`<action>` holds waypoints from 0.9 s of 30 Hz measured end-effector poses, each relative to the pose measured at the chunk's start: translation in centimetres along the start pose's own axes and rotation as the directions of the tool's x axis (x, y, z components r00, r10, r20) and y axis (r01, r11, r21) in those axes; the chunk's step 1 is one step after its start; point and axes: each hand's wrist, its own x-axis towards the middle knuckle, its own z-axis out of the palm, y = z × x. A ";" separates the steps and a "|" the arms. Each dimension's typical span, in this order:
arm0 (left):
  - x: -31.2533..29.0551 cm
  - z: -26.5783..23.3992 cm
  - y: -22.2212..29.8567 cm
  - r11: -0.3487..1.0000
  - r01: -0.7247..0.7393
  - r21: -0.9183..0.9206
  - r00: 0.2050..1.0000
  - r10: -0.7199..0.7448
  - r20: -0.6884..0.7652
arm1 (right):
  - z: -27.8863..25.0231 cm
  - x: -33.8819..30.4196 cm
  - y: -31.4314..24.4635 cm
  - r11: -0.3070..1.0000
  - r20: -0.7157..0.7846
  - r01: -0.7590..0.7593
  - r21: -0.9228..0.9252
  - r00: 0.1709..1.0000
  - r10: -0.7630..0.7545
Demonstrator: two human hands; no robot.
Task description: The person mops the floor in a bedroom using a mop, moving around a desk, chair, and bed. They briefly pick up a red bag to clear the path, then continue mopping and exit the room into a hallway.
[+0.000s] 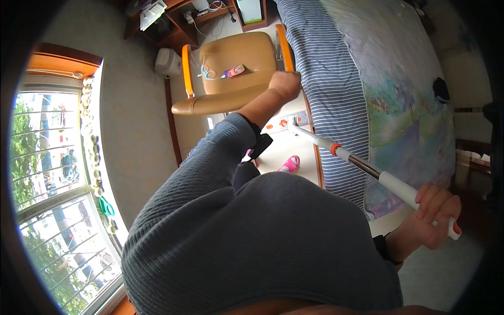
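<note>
Bright barred window (60, 191), grey wall (134, 115), striped-sheeted bed (375, 105), brown wooden desk (176, 38), pale floor (278, 146)

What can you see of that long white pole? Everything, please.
The long white pole slants from lower right toward the middle. A smooth white sleeve that looks plastic gives way to a shiny metallic section, an orange-red collar and another white length. Its near end, white with orange-red inside, pokes past the right grip, closed around the sleeve. The far end meets a pale, orange-marked piece whose full shape is unclear.
</note>
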 end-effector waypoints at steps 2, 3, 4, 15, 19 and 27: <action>-0.3 0.0 0.4 0.998 -0.065 0.009 0.998 0.065 0.021 | 1.1 0.5 -0.1 1.000 0.031 0.015 0.006 0.999 -0.015; -0.6 -0.1 0.3 0.994 -0.105 -0.009 0.994 0.105 0.007 | 1.7 0.9 -0.1 1.000 0.021 0.005 0.003 1.000 -0.005; -0.9 -0.2 0.0 0.990 -0.140 -0.021 0.990 0.139 -0.018 | 2.2 1.3 -0.1 1.000 0.011 -0.005 -0.002 1.000 0.005; -4.6 -1.6 -5.1 0.984 -0.176 -0.023 0.960 0.167 -0.227 | 7.9 5.2 0.5 0.999 0.043 -0.021 0.029 0.999 0.019; -6.7 -1.2 -7.3 0.992 -0.060 -0.109 0.957 0.026 -0.289 | 8.9 5.6 0.5 0.999 0.034 -0.016 0.038 0.999 0.014; -2.2 -1.4 -6.4 0.996 -0.052 -0.071 0.927 0.021 -0.375 | 7.9 5.9 0.5 0.999 0.104 -0.030 0.044 0.994 0.025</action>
